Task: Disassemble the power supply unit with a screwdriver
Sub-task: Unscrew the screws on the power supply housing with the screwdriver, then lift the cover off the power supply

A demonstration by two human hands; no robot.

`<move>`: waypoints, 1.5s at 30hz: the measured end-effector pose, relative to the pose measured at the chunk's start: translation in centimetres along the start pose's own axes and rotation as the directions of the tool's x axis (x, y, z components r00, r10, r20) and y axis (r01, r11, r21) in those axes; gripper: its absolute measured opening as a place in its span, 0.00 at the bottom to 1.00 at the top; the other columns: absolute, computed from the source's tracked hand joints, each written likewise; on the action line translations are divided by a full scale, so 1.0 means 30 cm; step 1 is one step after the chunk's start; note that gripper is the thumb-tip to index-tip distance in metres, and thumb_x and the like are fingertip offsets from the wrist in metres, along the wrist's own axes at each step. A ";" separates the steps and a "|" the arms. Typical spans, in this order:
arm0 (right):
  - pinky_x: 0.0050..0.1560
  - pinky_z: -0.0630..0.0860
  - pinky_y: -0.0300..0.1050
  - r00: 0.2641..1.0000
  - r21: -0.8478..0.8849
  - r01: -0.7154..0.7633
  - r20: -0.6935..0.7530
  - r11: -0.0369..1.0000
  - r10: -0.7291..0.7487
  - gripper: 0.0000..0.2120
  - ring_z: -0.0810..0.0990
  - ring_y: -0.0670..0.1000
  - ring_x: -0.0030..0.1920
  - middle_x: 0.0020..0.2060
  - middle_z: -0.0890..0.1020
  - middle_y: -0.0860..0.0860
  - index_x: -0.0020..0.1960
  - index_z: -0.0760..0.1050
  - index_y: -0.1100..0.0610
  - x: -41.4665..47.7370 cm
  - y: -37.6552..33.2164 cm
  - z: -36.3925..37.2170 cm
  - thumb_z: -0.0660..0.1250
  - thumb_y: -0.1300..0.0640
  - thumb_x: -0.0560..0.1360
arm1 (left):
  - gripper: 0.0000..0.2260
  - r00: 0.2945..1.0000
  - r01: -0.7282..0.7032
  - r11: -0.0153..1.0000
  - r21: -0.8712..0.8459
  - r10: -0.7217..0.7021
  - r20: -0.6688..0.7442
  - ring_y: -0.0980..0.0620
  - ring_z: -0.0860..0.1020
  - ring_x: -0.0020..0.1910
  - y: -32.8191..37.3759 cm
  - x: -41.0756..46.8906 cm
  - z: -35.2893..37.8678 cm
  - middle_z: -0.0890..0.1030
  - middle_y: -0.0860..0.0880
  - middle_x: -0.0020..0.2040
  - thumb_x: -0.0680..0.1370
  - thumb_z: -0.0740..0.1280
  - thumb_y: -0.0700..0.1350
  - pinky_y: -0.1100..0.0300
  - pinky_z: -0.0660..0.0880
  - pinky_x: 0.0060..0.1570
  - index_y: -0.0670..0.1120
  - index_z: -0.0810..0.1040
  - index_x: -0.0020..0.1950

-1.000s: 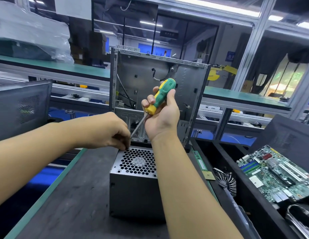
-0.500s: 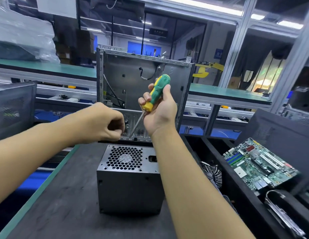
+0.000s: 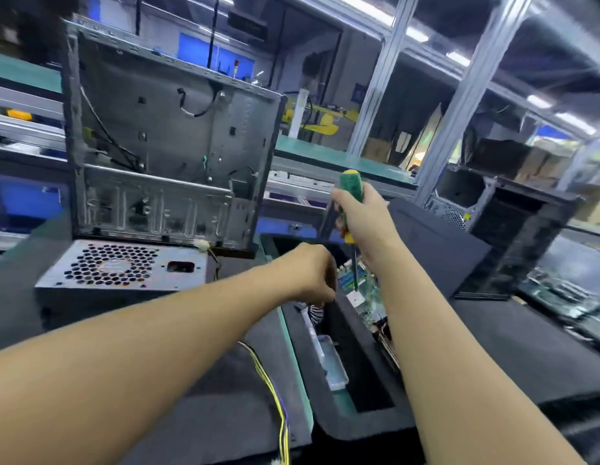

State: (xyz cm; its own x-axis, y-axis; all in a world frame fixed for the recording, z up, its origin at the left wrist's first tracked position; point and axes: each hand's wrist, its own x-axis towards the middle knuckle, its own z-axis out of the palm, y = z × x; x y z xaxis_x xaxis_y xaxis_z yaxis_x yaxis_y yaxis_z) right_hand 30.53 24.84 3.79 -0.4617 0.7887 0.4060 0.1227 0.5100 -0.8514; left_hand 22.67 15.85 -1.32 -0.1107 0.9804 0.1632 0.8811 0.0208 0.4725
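**Bench status: PSU at left, both hands over the bin**

Workbench (image 3: 208, 431) surface is a dark mat with a green edge; aluminium racking (image 3: 375, 95) and further benches fill the far background.

1. Case (image 3: 164, 146): an open, stripped metal chassis stands upright at the far left of the bench, interior facing the viewer, with loose wires inside.
2. Tower (image 3: 513, 236): a black tower stands at the far right, well apart from the case.
3. PSU (image 3: 124, 273): a grey metal box sits on the mat at left, just in front of the case. Its honeycomb fan grille and mains socket face up. Neither hand touches it.
4. Bin (image 3: 359, 427): a black bin lies just right of the bench edge. A green board (image 3: 369, 300) lies inside it at the far end.
5. Right hand (image 3: 369, 226): it is clasped round the screwdriver (image 3: 350, 199) handle, green with yellow ends. The shaft points straight down, with its tip over the board.
6. Left hand (image 3: 312, 273): it hangs over the bin, just left of the shaft, fingers curled downward. Whether they hold anything cannot be told.
7. Cables (image 3: 275, 394): a yellow and black bundle runs along the near bench edge.
8. Box (image 3: 333, 364): a small clear plastic box sits in the bin near the left wall.
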 end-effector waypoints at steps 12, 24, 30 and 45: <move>0.31 0.66 0.42 0.996 0.068 0.037 0.081 0.997 -0.043 0.10 0.68 0.49 0.29 0.31 0.71 0.48 0.40 0.68 0.52 -0.001 0.025 0.092 0.70 0.55 0.75 | 0.12 0.994 0.106 0.895 0.434 -0.106 -0.026 0.45 0.80 0.46 -0.132 -0.079 -0.244 0.85 0.47 0.47 0.77 0.67 0.52 0.57 0.76 0.45 0.47 0.84 0.53; 0.24 0.63 0.36 0.635 -0.283 -0.431 0.579 0.857 0.511 0.28 0.64 0.48 0.22 0.28 0.79 0.56 0.43 0.70 0.55 -0.105 -0.003 0.491 0.69 0.30 0.68 | 0.51 0.503 0.862 0.497 -0.102 -0.811 0.299 0.38 0.86 0.41 -0.546 -0.576 -0.438 0.83 0.34 0.51 0.62 0.53 0.81 0.44 0.84 0.45 0.39 0.73 0.64; 0.22 0.63 0.35 0.645 0.050 -0.580 0.639 0.813 0.420 0.20 0.65 0.45 0.22 0.29 0.72 0.49 0.43 0.70 0.53 -0.159 0.068 0.503 0.76 0.41 0.68 | 0.33 0.555 0.744 0.406 -0.530 -0.818 0.152 0.36 0.85 0.38 -0.542 -0.581 -0.312 0.84 0.38 0.49 0.77 0.55 0.72 0.43 0.82 0.33 0.45 0.74 0.63; 0.24 0.68 0.40 0.700 -0.129 0.166 0.714 0.978 -0.024 0.16 0.75 0.51 0.24 0.26 0.79 0.47 0.42 0.72 0.51 -0.248 -0.031 0.483 0.73 0.42 0.67 | 0.33 0.668 0.396 0.517 -0.759 -0.729 -0.148 0.51 0.84 0.50 -0.639 -0.647 -0.188 0.86 0.59 0.46 0.54 0.64 0.84 0.51 0.80 0.48 0.66 0.81 0.49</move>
State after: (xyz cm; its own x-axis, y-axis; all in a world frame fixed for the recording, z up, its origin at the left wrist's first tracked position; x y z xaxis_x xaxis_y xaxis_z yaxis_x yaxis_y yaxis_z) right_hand 21.14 13.52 -3.26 -0.9534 0.2942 0.0674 0.1567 0.6735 -0.7224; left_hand 5.33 -4.68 -8.68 -0.7843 0.6112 -0.1069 0.0629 0.2497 0.9663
